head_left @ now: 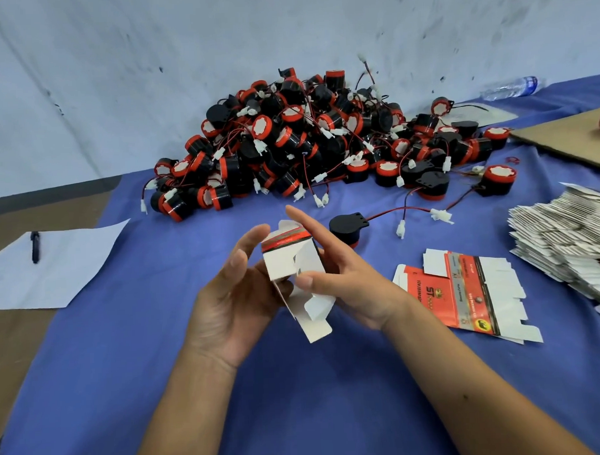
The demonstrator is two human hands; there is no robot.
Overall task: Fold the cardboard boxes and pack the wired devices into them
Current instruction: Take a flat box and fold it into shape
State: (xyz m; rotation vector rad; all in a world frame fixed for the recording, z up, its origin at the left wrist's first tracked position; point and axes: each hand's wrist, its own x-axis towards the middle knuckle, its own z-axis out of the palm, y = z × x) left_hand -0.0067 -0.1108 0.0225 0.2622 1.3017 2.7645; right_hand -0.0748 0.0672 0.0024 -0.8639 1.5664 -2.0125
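Note:
A small white cardboard box [289,261] with a red printed band is half formed between my hands, its near flaps hanging open toward me. My left hand [231,297] cups it from the left with fingers curled round its side. My right hand [334,270] holds it from the right, thumb pressed on a flap, index finger stretched up past the top. One black wired device [348,227] lies just beyond my right hand, its red-black lead ending in white plugs. A big pile of black and red wired devices [309,142] fills the back of the table.
Flat red printed box blanks [464,296] lie right of my hands, and a tall stack of blanks [571,245] sits at the right edge. White paper [62,269] with a pen [35,246] lies left. A cardboard sheet [574,136] and a bottle [511,87] are far right.

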